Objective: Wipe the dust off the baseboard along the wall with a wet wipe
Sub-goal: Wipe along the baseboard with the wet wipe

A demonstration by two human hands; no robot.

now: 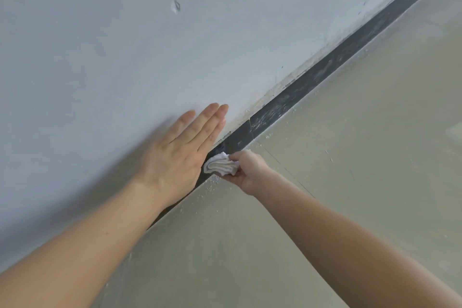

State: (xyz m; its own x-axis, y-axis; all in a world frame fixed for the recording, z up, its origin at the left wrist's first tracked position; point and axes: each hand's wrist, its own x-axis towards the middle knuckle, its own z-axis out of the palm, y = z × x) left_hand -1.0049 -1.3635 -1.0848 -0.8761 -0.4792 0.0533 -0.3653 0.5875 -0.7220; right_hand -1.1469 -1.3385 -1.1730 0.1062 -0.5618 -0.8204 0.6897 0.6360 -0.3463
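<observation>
Here, the right hand pinches a bunched wet wipe against the dark baseboard.
The left hand lies flat and open on the wall, toward 9 o'clock of the wipe; the dusty run toward 1 o'clock looks unwiped; the loose wad may skip its top edge; grit could smear onto the floor.

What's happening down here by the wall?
A person is cleaning the dark baseboard. The right hand presses a folded wet wipe against it, while the left hand lies flat and open on the wall. Pale smears still show on the strip ahead, and white crumbs dot the floor.
</observation>
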